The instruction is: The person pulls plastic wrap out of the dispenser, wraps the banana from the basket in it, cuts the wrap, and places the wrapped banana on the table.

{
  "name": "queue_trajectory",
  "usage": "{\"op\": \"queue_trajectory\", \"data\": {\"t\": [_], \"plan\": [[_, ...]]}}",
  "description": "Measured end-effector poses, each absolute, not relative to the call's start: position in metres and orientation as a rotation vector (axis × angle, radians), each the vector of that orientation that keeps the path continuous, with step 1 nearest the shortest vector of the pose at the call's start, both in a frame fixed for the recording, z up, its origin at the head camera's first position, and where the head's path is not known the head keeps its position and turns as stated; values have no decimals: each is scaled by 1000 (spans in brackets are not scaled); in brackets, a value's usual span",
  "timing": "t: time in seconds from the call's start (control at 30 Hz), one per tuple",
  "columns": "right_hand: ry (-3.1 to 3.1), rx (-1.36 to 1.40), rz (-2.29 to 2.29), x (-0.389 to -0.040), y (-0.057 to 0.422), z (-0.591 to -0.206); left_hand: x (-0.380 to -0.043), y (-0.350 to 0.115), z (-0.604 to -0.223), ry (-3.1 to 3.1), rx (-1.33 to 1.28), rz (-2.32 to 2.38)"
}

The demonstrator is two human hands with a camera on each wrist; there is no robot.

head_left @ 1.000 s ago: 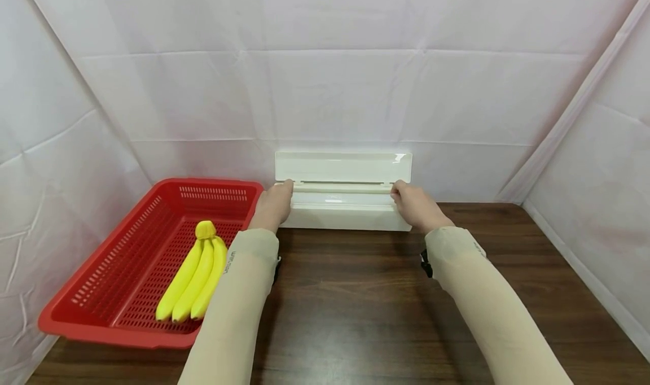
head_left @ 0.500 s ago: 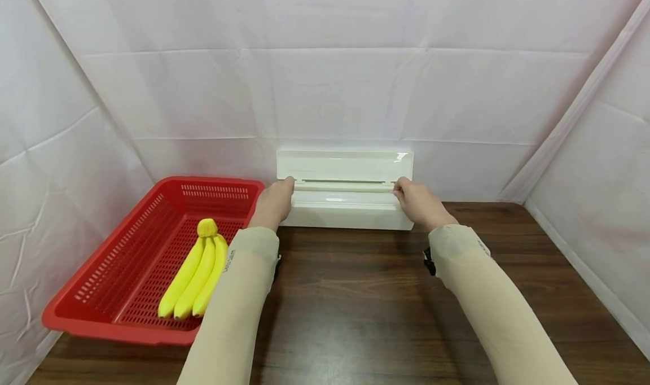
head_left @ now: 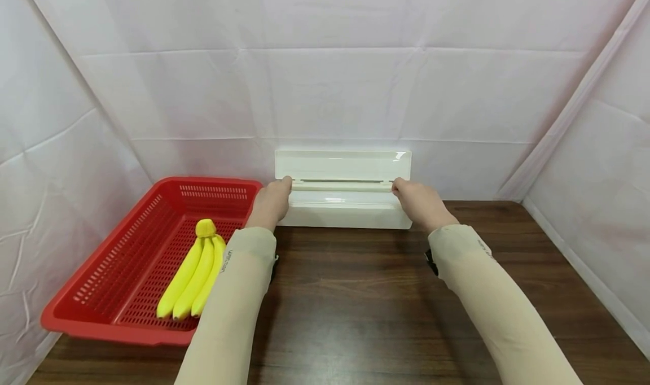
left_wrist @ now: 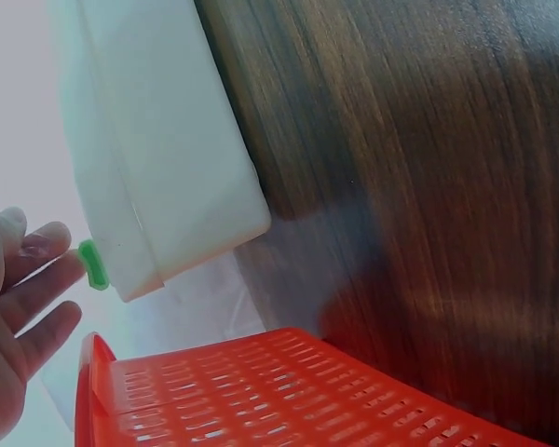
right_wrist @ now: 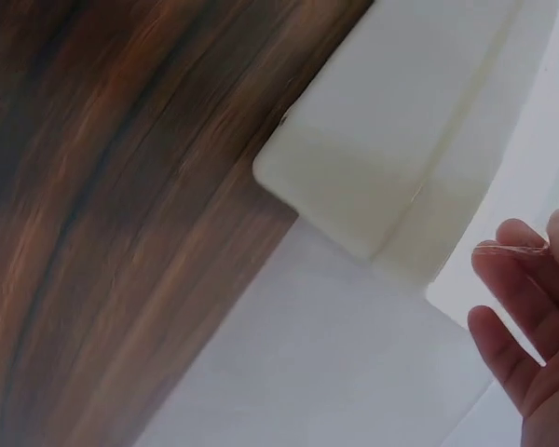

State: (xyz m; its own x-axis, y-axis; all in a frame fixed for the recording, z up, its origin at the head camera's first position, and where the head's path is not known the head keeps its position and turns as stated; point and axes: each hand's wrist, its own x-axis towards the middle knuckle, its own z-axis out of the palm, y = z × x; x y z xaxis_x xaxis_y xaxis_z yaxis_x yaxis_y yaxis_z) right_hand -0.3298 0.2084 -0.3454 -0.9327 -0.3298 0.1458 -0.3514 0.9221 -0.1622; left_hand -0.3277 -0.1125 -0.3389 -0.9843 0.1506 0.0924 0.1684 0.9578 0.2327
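Observation:
A long white plastic wrap dispenser (head_left: pixel 350 218) stands against the back cloth, its lid (head_left: pixel 340 165) raised and leaning back. At its left end is my left hand (head_left: pixel 271 202), thumb and index finger pinched together at the level of a pale bar (head_left: pixel 342 187) that runs across the box. In the left wrist view a green end piece (left_wrist: pixel 93 265) sticks out by those fingertips. My right hand (head_left: pixel 418 202) is at the opposite end. In the right wrist view its thumb and index finger pinch a clear fold of plastic wrap (right_wrist: pixel 511 249).
A red slotted basket (head_left: pixel 117 333) stands on the left, close to the left forearm. Inside lies a bunch of yellow bananas (head_left: pixel 195 269), partly covered by the sleeve. White cloth (head_left: pixel 335 91) encloses the back and sides of the dark wooden table (head_left: pixel 345 306).
My right fingertips have risen slightly beside the dispenser. The left hand, the raised lid and the basket keep their places, apart from a small shift of the head view.

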Motion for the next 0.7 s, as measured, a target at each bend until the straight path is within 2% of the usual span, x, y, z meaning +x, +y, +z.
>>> {"op": "queue_trajectory", "data": {"t": [0.17,0.7], "plan": [[-2935,564,202,-329,208,-346,-328,-113,-338,-3037,-255,-410],[-2933,466,615,-329,209,-354,-327,-118,-339,-2849,-245,-840]]}}
